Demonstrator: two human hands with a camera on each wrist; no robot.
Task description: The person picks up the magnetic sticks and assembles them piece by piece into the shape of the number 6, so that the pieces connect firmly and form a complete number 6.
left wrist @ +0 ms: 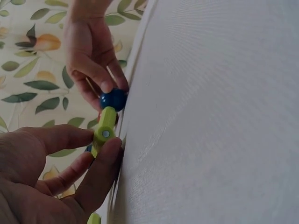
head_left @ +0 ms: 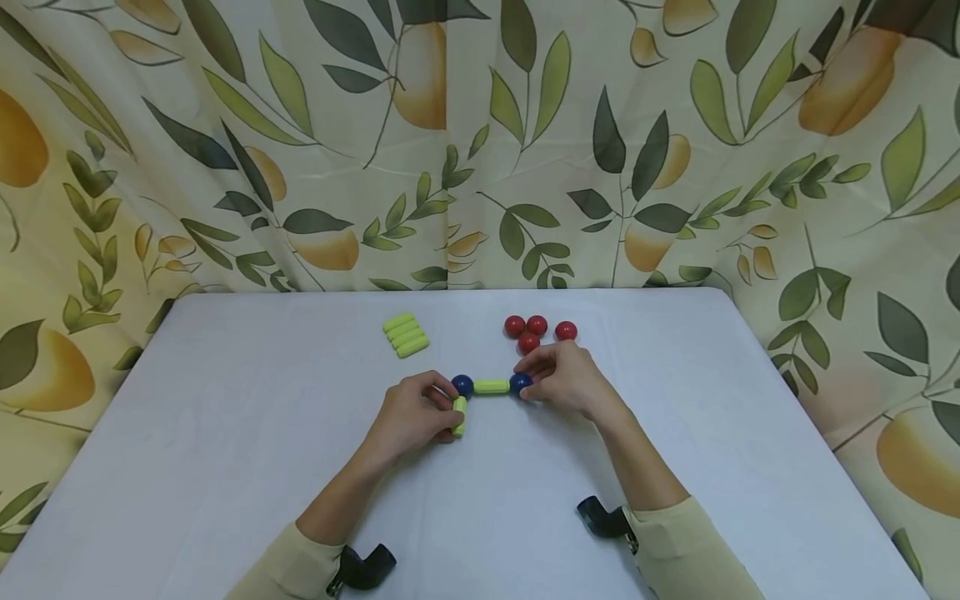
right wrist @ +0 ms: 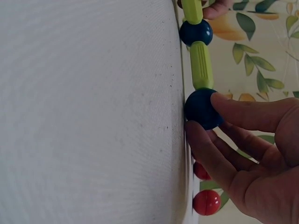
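Note:
My left hand [head_left: 412, 414] pinches a short lime-green rod [head_left: 459, 418] between thumb and fingers. In the left wrist view, that rod's near end shows a small silver disc [left wrist: 106, 134]. Its far end meets a dark blue ball [head_left: 462, 385]. From this ball a second lime-green rod [right wrist: 202, 65] runs rightward to another blue ball [right wrist: 203, 109], the pieces forming an L on the table. My right hand [head_left: 567, 381] holds that right-hand ball between thumb and fingers.
Several lime-green rods [head_left: 406, 334] lie side by side behind my left hand. Several red balls [head_left: 536, 325] sit just behind my right hand. A white cloth covers the table [head_left: 247, 433], and a leaf-and-fruit patterned curtain [head_left: 525, 167] hangs behind it.

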